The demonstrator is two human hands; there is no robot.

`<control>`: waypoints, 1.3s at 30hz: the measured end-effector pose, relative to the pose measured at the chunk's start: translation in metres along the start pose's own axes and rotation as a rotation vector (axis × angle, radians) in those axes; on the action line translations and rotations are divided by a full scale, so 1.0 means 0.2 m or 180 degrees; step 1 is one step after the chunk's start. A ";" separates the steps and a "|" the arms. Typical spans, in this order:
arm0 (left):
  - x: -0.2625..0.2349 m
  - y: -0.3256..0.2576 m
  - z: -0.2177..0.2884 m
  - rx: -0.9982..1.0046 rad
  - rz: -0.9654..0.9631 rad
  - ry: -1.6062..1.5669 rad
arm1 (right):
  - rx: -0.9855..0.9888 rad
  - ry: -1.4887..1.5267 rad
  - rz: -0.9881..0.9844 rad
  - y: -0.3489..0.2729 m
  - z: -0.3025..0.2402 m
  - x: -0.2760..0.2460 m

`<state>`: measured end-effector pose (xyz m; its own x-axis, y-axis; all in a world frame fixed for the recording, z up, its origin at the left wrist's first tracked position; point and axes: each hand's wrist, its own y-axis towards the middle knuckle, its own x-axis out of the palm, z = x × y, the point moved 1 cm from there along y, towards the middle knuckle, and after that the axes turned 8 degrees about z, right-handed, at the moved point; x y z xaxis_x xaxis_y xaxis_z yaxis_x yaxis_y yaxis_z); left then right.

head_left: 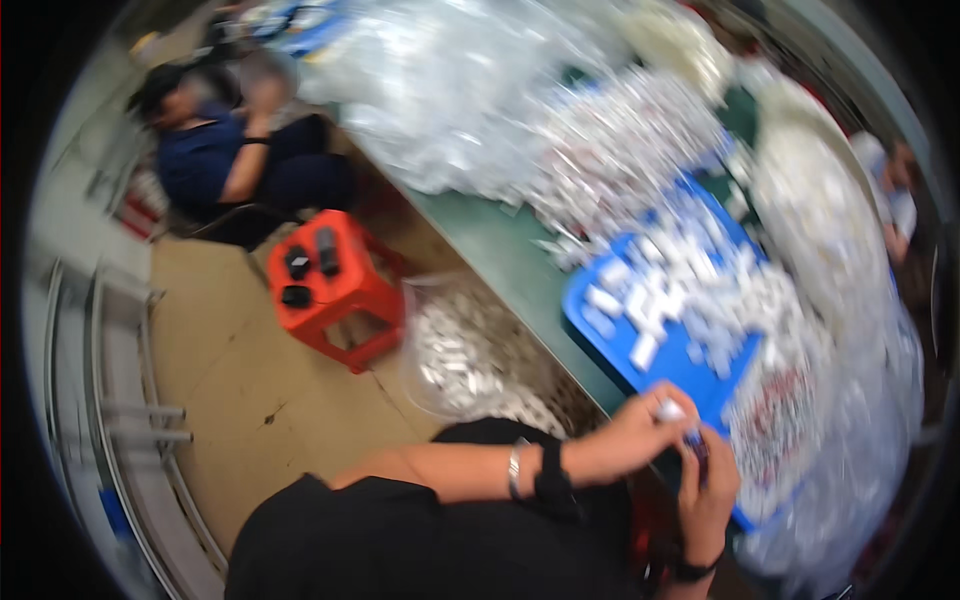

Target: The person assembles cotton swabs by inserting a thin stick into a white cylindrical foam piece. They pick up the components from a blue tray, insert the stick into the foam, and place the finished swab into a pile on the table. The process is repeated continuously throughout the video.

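Observation:
Both my hands meet over the near edge of the blue tray (708, 385). My left hand (625, 438) is closed, pinching a small white plastic piece (670, 409) between thumb and fingers. Close against it, my right hand (712, 490) grips a small dark, purplish piece (699, 450) with a pale end; blur hides its exact kind, and I cannot tell whether the two pieces touch. Many small white block-like pieces (655, 300) lie heaped in the tray.
Slender clear-and-red pieces (620, 150) are piled beyond the tray on the green table (480, 235). Clear plastic bags (440, 90) cover the far end; a large filled bag (820, 200) lies right. Left stand a red stool (340, 290) and a clear bag of white pieces (450, 350). A person (215, 160) sits beyond.

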<state>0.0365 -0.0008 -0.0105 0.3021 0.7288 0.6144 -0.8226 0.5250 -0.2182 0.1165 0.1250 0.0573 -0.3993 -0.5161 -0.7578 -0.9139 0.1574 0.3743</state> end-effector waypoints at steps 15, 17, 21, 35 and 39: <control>-0.02 -0.05 -0.01 -0.0264 -0.0397 -0.0109 | -0.0390 0.0349 0.0020 -0.01 0.11 -0.02; 0.01 -0.08 0.01 -0.0305 -0.0573 -0.0016 | -0.0437 0.0457 -0.0108 -0.02 0.10 -0.02; 0.05 -0.09 0.00 -0.0192 -0.0826 -0.0064 | -0.0339 0.0637 -0.0148 -0.04 0.06 0.04; 0.01 -0.03 0.05 -0.0822 -0.0569 -0.0873 | -0.0579 0.0168 0.0085 0.03 0.06 0.10; 0.02 -0.01 0.00 -0.0896 -0.1018 -0.1099 | -0.0557 0.0289 0.0041 -0.03 0.10 0.10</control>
<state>0.0399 0.0003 -0.0085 0.3014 0.3519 0.8862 -0.5406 0.8287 -0.1452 0.1118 0.1310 0.0297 -0.3952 -0.5901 -0.7040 -0.8788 0.0198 0.4768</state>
